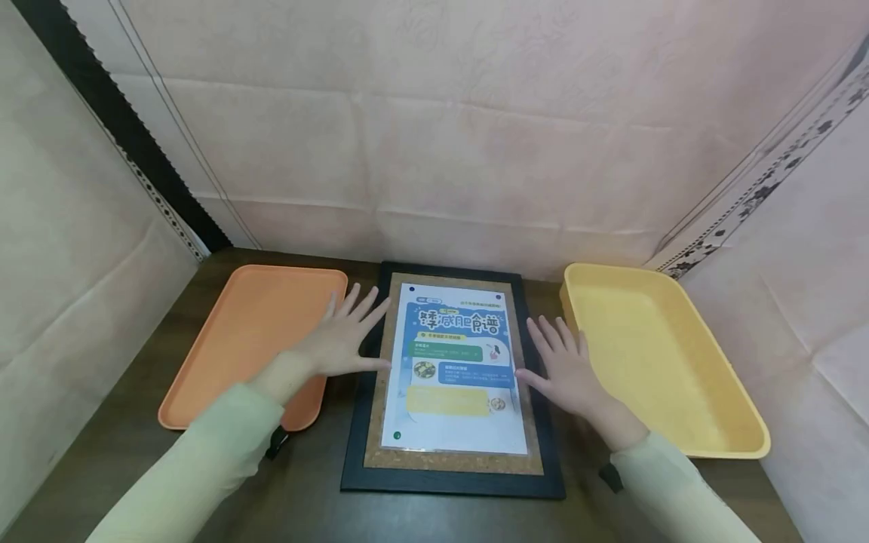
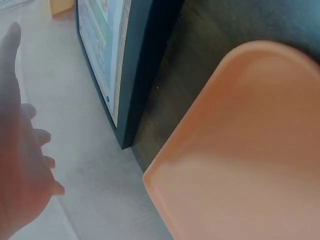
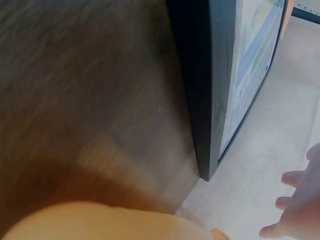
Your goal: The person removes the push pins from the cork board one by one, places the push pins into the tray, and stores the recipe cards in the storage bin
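A cork board (image 1: 468, 461) in a black frame (image 1: 451, 485) lies on the table, with a printed poster (image 1: 448, 437) on it. Two dark pins show at the poster's top corners and a green pin (image 1: 397, 435) at its lower left. My left hand (image 1: 339, 339) spreads its fingers over the board's left side, partly above the orange tray (image 1: 234, 339). On the other side my right hand (image 1: 570, 377), fingers also spread, reaches over the frame's right edge beside the yellow tray (image 1: 658, 354). Neither hand holds anything. Both wrist views show the hands raised near the frame's sides.
The shallow orange tray stands left of the board, the deeper yellow one to the right. Dark wood tabletop (image 1: 305, 498) shows in front. Pale cloth walls (image 1: 434, 151) enclose the back and both sides.
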Available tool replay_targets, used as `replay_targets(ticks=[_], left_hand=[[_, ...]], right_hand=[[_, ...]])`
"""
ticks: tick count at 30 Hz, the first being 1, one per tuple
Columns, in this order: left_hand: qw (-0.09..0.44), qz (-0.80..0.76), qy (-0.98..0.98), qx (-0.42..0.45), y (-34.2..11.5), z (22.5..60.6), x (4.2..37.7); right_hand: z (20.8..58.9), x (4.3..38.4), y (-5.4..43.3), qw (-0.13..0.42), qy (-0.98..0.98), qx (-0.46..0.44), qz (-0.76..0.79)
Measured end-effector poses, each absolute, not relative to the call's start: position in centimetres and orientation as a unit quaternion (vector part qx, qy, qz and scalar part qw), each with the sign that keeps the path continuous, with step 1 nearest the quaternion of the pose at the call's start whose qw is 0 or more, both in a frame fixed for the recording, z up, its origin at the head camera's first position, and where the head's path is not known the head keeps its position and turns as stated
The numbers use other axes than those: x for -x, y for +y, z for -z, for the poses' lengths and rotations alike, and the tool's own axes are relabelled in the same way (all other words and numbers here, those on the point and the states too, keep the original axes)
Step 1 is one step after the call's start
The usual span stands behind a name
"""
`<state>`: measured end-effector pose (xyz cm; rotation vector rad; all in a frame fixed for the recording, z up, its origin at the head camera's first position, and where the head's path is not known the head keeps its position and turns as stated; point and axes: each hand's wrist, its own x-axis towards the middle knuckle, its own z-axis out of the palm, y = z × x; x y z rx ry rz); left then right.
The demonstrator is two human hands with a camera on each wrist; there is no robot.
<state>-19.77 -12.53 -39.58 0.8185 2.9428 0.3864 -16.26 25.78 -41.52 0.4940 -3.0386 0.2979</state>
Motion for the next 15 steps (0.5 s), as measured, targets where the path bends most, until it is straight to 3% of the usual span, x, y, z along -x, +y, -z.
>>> replay_targets(ticks=[9, 15], left_hand=[[0.044, -0.183, 0.953, -0.238, -11.4, 39.7, 22.7], [0.057, -0.265, 0.945, -0.183, -10.6, 40.3, 24.3]], right_hand=[[41.4, 16.8, 25.4, -0.012, -0.972, -0.083, -0.222], [41.0, 16.7, 24.9, -0.092, -0.917, -0.017, -0.388]])
